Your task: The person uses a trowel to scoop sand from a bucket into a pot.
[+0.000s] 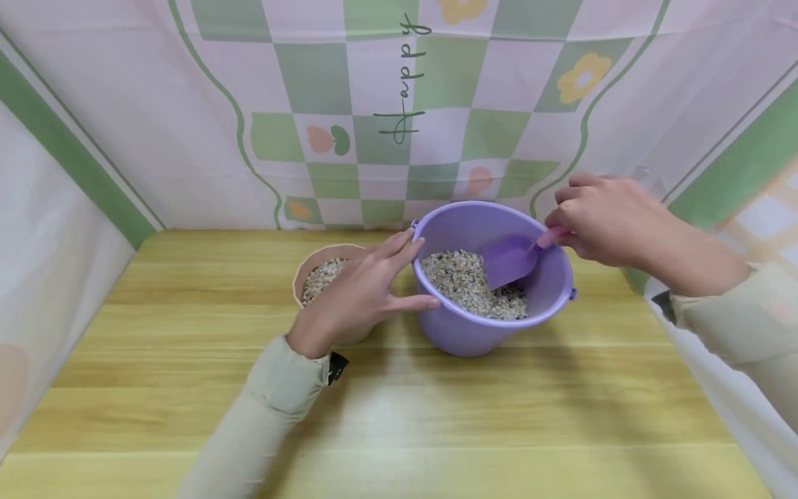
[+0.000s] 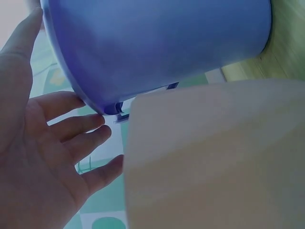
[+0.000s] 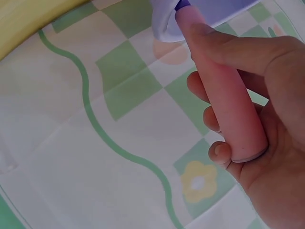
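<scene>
A purple bucket (image 1: 458, 336) holds pale, speckled gravel (image 1: 458, 277). On its left rim rest the spread fingertips and thumb of my left hand (image 1: 361, 287); the left wrist view shows these fingers (image 2: 78, 126) at the bucket's rim, lightly bent and not wrapped round it. My right hand (image 1: 614, 222) grips the pink handle (image 3: 224, 100) of a small toy shovel (image 1: 511, 260). Its purple blade leans inside the bucket, with the tip at the gravel. A peach-coloured pot (image 1: 298, 281) with similar gravel stands just left of the bucket, partly hidden under my left hand.
Both containers stand on a wooden table (image 1: 386, 416) near its back edge. Behind it hangs a green and white checked cloth (image 1: 380, 138), close to the bucket. More cloth hangs at the left and right sides.
</scene>
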`<act>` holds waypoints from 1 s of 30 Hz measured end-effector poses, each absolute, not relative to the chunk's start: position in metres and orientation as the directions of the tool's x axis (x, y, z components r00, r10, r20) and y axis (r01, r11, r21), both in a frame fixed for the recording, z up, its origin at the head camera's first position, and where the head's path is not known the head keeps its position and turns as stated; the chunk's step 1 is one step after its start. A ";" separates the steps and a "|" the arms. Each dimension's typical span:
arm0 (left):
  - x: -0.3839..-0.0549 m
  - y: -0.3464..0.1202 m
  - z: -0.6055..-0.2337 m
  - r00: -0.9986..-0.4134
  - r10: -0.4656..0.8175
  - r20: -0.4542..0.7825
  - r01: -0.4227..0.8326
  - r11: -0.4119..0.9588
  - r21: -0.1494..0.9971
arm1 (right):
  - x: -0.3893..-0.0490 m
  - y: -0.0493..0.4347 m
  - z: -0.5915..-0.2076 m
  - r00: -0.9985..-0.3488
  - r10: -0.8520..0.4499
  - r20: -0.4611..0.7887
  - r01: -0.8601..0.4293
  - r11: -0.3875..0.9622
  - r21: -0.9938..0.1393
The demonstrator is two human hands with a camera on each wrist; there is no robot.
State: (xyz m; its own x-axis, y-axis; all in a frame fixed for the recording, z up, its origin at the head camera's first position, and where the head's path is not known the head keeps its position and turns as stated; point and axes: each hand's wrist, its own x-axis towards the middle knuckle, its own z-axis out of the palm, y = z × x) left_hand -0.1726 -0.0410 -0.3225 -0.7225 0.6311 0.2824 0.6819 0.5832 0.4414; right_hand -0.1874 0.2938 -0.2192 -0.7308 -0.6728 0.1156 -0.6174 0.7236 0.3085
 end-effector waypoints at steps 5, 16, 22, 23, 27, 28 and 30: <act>-0.174 -0.038 -0.323 -0.731 0.627 0.268 0.674 0.607 0.420 | -0.186 0.290 -0.218 -0.740 -0.669 0.071 -0.613 0.714 0.337; -0.177 -0.032 -0.321 -0.733 0.633 0.249 0.673 0.625 0.395 | -0.189 0.286 -0.221 -0.717 -0.695 0.045 -0.622 0.668 0.410; -0.177 -0.031 -0.320 -0.733 0.638 0.236 0.671 0.624 0.400 | -0.189 0.285 -0.224 -0.687 -0.724 0.062 -0.642 0.646 0.413; -0.177 -0.031 -0.320 -0.732 0.638 0.237 0.672 0.623 0.400 | -0.189 0.285 -0.224 -0.686 -0.725 0.062 -0.644 0.645 0.412; -0.176 -0.031 -0.320 -0.732 0.637 0.242 0.673 0.622 0.400 | -0.189 0.286 -0.225 -0.687 -0.724 0.064 -0.645 0.648 0.404; -0.177 -0.031 -0.320 -0.732 0.637 0.242 0.673 0.622 0.400 | -0.189 0.287 -0.225 -0.689 -0.722 0.062 -0.645 0.650 0.402; -0.176 -0.031 -0.319 -0.733 0.637 0.239 0.671 0.622 0.404 | -0.188 0.287 -0.225 -0.694 -0.718 0.059 -0.643 0.654 0.398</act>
